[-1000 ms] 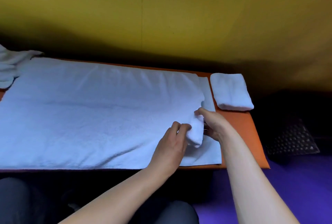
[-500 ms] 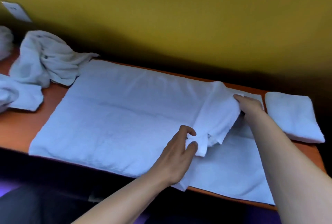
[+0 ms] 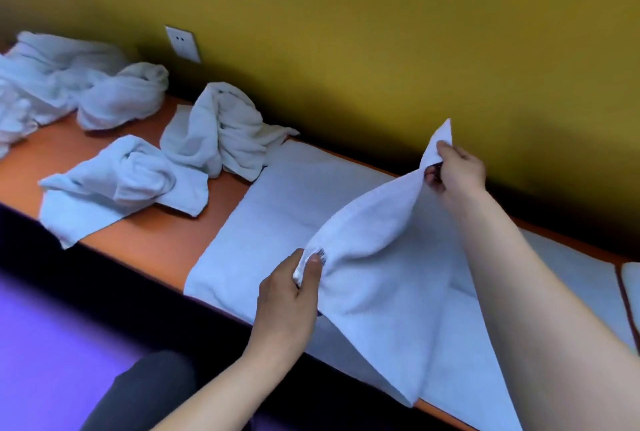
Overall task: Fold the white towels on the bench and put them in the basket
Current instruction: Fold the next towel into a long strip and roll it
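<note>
Left hand (image 3: pixel 289 295) and right hand (image 3: pixel 457 171) each pinched a corner of flat towel (image 3: pixel 374 257), lifted over orange tabletop (image 3: pixel 145 240); crumpled towels (image 3: pixel 221 129) beyond towel's far end.

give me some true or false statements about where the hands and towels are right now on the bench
1. Both hands pinch the same white towel. True: the left hand grips one corner of the lifted towel and the right hand grips another.
2. The lifted towel lies flat on the bench. False: its held edge is raised above the bench, with the rest trailing down.
3. Crumpled towels lie to the left of the spread towel. True: a crumpled towel sits by the wall, with more beyond it.
4. The wall outlet is on the purple floor. False: the wall outlet is on the yellow wall.
5. The right hand is lower than the left. False: it is held higher, nearer the wall.
</note>
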